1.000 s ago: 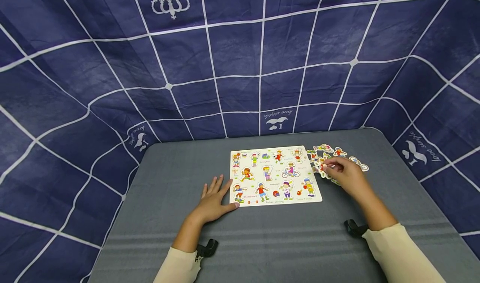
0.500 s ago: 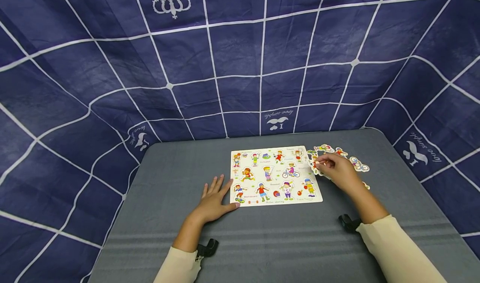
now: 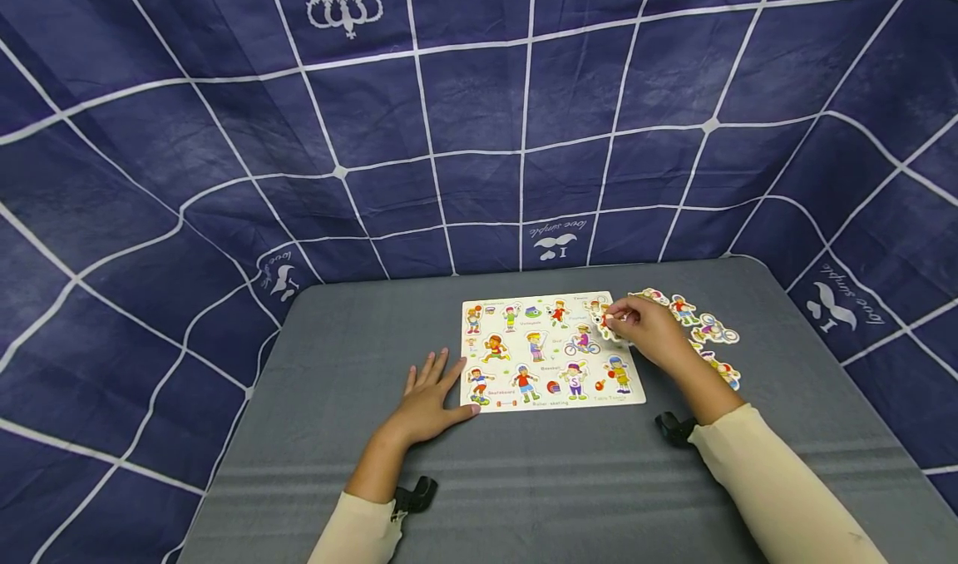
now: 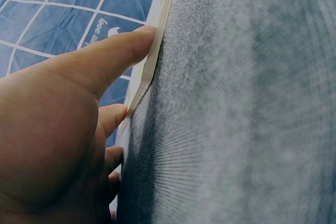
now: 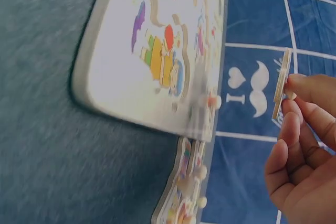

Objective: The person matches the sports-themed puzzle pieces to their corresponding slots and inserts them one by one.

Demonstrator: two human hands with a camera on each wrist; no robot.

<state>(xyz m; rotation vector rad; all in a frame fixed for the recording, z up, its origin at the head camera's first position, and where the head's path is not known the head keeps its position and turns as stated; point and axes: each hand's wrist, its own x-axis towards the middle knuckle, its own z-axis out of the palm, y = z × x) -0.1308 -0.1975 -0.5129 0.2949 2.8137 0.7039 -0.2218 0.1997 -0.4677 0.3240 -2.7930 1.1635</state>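
We see the piece (image 3: 601,320) raised over the board (image 3: 516,343), near its far right corner, its knob pinched between the right hand's (image 3: 653,331) thumb and fingertips. The left hand (image 3: 427,402) lies flat with fingers spread, thumb touching the board's near left corner. Loose pieces (image 3: 714,331) lie just beyond the board's right edge, some overlapping. Under all this we have a grey table (image 3: 359,339), lightly creased toward us; a blue curtain (image 3: 479,115) with white grid lines rises behind and on both sides. Bare cloth stretches wide leftward and along the near edge; the far margin is narrower.
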